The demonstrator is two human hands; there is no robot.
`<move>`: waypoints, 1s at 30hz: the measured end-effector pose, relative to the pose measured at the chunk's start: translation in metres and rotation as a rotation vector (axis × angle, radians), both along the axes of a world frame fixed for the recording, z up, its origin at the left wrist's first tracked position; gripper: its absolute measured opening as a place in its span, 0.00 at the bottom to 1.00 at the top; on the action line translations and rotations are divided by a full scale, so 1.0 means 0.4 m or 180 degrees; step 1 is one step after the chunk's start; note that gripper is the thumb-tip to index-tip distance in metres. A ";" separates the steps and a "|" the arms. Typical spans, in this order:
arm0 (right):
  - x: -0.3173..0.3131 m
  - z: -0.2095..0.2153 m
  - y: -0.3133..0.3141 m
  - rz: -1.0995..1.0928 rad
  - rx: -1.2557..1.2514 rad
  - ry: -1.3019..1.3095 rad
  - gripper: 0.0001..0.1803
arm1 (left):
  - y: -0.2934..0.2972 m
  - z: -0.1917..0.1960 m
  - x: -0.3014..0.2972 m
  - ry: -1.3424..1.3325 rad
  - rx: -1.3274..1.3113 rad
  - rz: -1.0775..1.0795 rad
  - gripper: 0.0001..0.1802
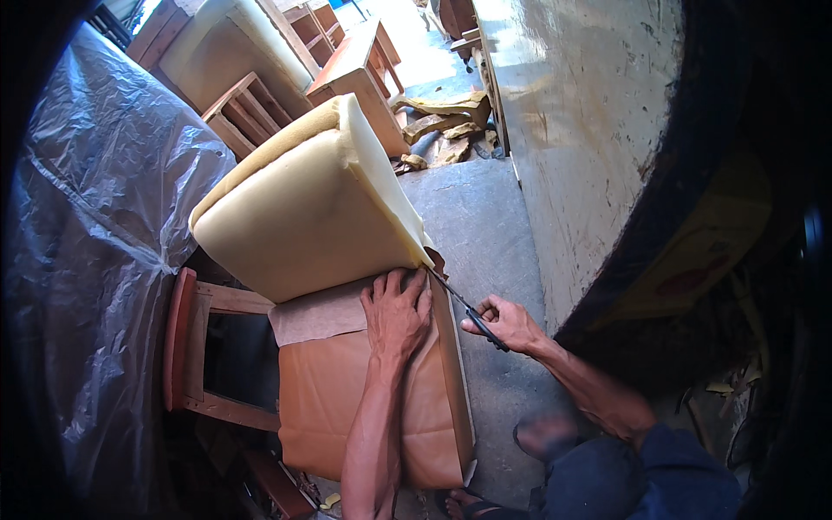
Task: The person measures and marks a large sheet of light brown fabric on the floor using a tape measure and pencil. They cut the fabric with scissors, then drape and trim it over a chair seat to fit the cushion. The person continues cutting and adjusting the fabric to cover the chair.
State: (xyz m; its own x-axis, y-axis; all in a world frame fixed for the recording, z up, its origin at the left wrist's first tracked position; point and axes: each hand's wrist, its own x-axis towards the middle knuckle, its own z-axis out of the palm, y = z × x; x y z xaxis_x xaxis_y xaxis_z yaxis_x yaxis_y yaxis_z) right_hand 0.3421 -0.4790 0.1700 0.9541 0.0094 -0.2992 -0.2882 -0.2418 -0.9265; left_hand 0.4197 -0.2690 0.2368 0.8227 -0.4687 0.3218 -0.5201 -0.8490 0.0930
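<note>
My left hand [398,314] lies palm down with its fingers apart on the seat of a chair. Orange-brown leather-like upholstery [347,390] covers this seat, and a paler strip of cloth [316,314] runs along its rear. The chair's backrest [299,217] is bare cream foam, standing just beyond my fingertips. My right hand [507,325] grips a pair of scissors [472,314] with dark handles. Their blades point to the rear corner of the seat, beside a dark brown flap [436,258] at the foot of the foam. Whether the blades are apart is too small to tell.
Clear plastic sheeting [104,208] drapes something at the left, next to a wooden frame [195,347]. A scuffed pale panel [581,147] rises at the right. Foam scraps [455,130] and wooden furniture [355,65] are farther off. My sandalled feet are by the seat's front.
</note>
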 end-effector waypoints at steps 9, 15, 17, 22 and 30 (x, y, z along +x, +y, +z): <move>0.006 -0.002 -0.002 0.0020 0.0222 0.0067 0.39 | -0.004 0.000 -0.001 -0.0016 0.0031 -0.0003 0.23; 0.012 -0.007 0.000 -0.0007 0.0107 -0.0044 0.39 | -0.006 0.002 -0.003 0.0031 0.0014 0.0022 0.24; 0.014 -0.011 0.000 -0.0002 0.0079 -0.0057 0.39 | -0.006 0.001 -0.002 0.0023 0.0021 0.0016 0.24; 0.015 -0.020 -0.002 -0.0031 -0.0009 -0.0102 0.39 | -0.006 -0.001 -0.002 -0.0015 0.0086 0.0042 0.24; 0.013 -0.004 0.002 -0.0084 -0.0063 -0.0047 0.39 | -0.006 -0.002 0.000 0.0027 0.0055 0.0055 0.24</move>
State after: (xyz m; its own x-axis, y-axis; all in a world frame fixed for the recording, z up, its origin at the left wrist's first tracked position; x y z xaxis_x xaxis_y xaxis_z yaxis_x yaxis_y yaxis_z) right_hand 0.3475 -0.4783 0.1685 0.9583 -0.0217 -0.2850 -0.2811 -0.2528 -0.9258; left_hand 0.4195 -0.2714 0.2362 0.8334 -0.4599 0.3066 -0.5046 -0.8594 0.0827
